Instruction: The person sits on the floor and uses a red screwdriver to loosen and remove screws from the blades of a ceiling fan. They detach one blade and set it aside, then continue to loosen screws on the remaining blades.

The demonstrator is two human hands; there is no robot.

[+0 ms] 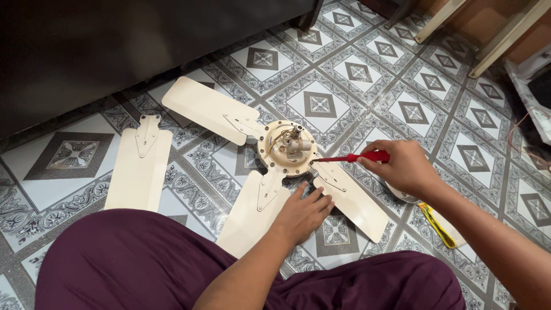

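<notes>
Floor's all patterned tile (402,74), grey and white diamonds. A loose cream fan blade (139,166) lies off at 9 o'clock by itself. Big dark cabinet (115,46) fills 11 o'clock. Pale wooden legs (505,40) lean in at 1 o'clock, and a yellow-handled tool (437,225) sits at 4 o'clock.

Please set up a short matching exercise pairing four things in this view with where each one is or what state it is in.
1. red screwdriver
2. loose fan blade
3. left hand
4. yellow tool

A. lies apart from the hub on the floor
B. held in the right hand
C. lies on the floor beside the right forearm
D. rests between two attached blades

Pairs: 1-B, 2-A, 3-D, 4-C
</notes>
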